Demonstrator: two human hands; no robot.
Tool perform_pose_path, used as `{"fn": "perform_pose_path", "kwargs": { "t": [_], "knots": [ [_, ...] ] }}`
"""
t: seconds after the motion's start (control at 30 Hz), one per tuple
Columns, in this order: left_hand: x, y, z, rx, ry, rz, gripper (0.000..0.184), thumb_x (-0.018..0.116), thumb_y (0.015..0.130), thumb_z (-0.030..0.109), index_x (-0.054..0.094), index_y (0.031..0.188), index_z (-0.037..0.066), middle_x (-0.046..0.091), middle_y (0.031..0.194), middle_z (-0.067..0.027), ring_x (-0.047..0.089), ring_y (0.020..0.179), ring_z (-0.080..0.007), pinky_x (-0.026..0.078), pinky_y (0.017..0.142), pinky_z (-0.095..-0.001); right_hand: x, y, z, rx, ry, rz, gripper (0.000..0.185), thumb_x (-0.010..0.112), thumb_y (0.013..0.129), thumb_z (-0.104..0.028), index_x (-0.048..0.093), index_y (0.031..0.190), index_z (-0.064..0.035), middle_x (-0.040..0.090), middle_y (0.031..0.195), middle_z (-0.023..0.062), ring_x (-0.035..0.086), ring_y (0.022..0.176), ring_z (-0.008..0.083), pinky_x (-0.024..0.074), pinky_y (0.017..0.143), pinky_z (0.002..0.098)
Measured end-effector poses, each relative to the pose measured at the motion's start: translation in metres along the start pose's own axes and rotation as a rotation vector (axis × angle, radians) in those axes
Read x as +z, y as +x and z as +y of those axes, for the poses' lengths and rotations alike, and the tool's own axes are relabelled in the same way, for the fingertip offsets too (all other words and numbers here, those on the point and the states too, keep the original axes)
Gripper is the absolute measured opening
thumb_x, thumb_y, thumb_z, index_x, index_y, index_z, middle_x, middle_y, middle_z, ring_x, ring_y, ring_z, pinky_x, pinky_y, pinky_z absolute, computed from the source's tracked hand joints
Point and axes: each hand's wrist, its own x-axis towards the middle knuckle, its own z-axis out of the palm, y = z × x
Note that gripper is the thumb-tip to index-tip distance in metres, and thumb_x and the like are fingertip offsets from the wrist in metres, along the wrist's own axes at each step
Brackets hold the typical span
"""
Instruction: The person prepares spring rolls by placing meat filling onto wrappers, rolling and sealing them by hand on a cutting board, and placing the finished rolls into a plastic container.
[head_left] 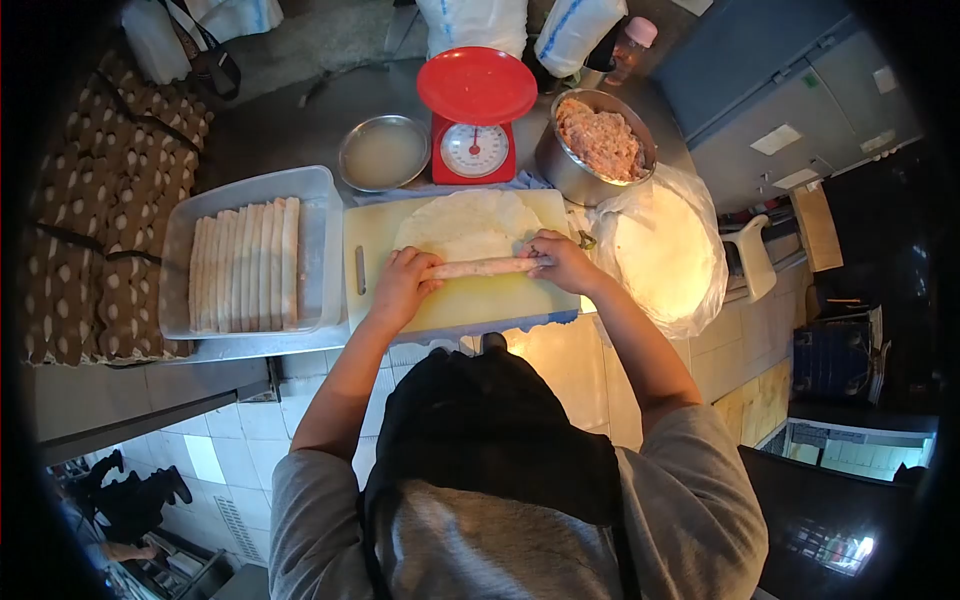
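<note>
A long, thin spring roll (485,267) lies across the yellowish cutting board (460,310), at the near edge of a flat round wrapper (470,220). My left hand (405,285) has its fingers closed around the roll's left end. At the other end, my right hand (562,262) grips the roll with fingers curled over it. Left of the board, several finished rolls (245,265) lie side by side in a clear plastic tub (330,230). To the right, a stack of round wrappers (655,250) sits in an open plastic bag.
Behind the board stand a red kitchen scale (478,155) and a metal bowl (383,153) of cloudy liquid. A steel pot (572,172) holds minced filling (600,138). Stacked egg trays (110,220) border the left side. Another person (130,505) is at the lower left.
</note>
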Motion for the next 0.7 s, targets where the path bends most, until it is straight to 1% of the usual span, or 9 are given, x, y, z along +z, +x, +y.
{"fn": "perform_pose_path", "kwargs": {
  "t": [0.03,0.13,0.2,0.23,0.3,0.4,0.57,0.67,0.7],
  "knots": [
    [-0.004,0.003,0.003,0.006,0.031,-0.039,0.030,0.076,0.072,0.016,0.066,0.100,0.010,0.059,0.102,-0.0090,0.054,0.102,-0.0326,0.043,0.092,-0.0420,-0.002,0.003,-0.002,0.007,0.006,-0.015,0.037,0.080,0.062,-0.002,0.065,0.096,-0.0051,0.059,0.094,0.0084,0.058,0.092,0.0266,0.0492,0.082,0.0360],
    [-0.010,0.015,0.014,0.045,0.120,-0.117,0.031,0.078,0.069,0.017,0.065,0.095,0.009,0.060,0.101,-0.0090,0.055,0.101,-0.0316,0.043,0.091,-0.0413,-0.009,0.019,-0.027,-0.067,-0.329,-0.128,0.040,0.083,0.059,-0.008,0.064,0.095,-0.0068,0.060,0.094,0.0095,0.059,0.093,0.0275,0.0492,0.081,0.0374],
    [-0.007,0.029,0.023,0.116,0.175,-0.128,0.033,0.081,0.066,0.018,0.065,0.093,0.010,0.061,0.099,-0.0091,0.056,0.100,-0.0306,0.044,0.089,-0.0404,0.007,0.034,-0.028,-0.068,-0.234,-0.168,0.042,0.083,0.057,-0.011,0.064,0.093,-0.0075,0.061,0.094,0.0099,0.059,0.093,0.0282,0.0488,0.081,0.0381],
    [-0.001,0.036,0.025,0.063,0.086,-0.174,0.034,0.082,0.064,0.018,0.065,0.092,0.010,0.061,0.097,-0.0093,0.057,0.098,-0.0300,0.045,0.088,-0.0400,0.013,0.043,-0.036,-0.070,-0.187,-0.185,0.042,0.084,0.056,-0.012,0.064,0.093,-0.0078,0.061,0.093,0.0100,0.059,0.093,0.0286,0.0487,0.081,0.0384],
    [0.016,0.046,0.024,-0.043,-0.097,-0.270,0.036,0.084,0.061,0.018,0.065,0.091,0.010,0.062,0.095,-0.0098,0.059,0.094,-0.0290,0.046,0.085,-0.0390,0.022,0.046,-0.042,-0.051,-0.236,-0.173,0.041,0.083,0.056,-0.011,0.063,0.092,-0.0069,0.061,0.093,0.0104,0.058,0.093,0.0295,0.0486,0.081,0.0381],
    [0.024,0.045,0.020,0.042,-0.009,-0.211,0.038,0.085,0.059,0.017,0.065,0.090,0.009,0.062,0.092,-0.0096,0.060,0.089,-0.0287,0.048,0.082,-0.0385,0.029,0.048,-0.035,-0.053,-0.272,-0.141,0.040,0.083,0.056,-0.011,0.063,0.090,-0.0064,0.061,0.091,0.0103,0.059,0.092,0.0297,0.0487,0.080,0.0382],
    [0.018,0.044,0.025,0.015,-0.063,-0.255,0.036,0.085,0.059,0.016,0.065,0.088,0.008,0.063,0.090,-0.0095,0.060,0.089,-0.0288,0.048,0.081,-0.0387,0.030,0.045,-0.036,-0.050,-0.272,-0.145,0.038,0.083,0.056,-0.011,0.062,0.088,-0.0070,0.062,0.088,0.0093,0.060,0.090,0.0286,0.0490,0.079,0.0383],
    [0.016,0.043,0.022,0.001,-0.059,-0.242,0.036,0.085,0.059,0.015,0.064,0.088,0.008,0.063,0.089,-0.0093,0.060,0.090,-0.0289,0.048,0.081,-0.0392,0.023,0.045,-0.039,0.029,-0.180,-0.180,0.038,0.083,0.056,-0.010,0.062,0.087,-0.0075,0.062,0.088,0.0090,0.060,0.089,0.0277,0.0490,0.077,0.0378],
    [0.016,0.042,0.020,-0.006,-0.048,-0.236,0.037,0.085,0.058,0.015,0.064,0.088,0.008,0.063,0.089,-0.0092,0.060,0.090,-0.0290,0.048,0.081,-0.0393,0.026,0.044,-0.035,0.005,-0.182,-0.166,0.038,0.083,0.056,-0.010,0.062,0.087,-0.0074,0.061,0.088,0.0091,0.060,0.088,0.0276,0.0491,0.077,0.0376]
  ]
}}
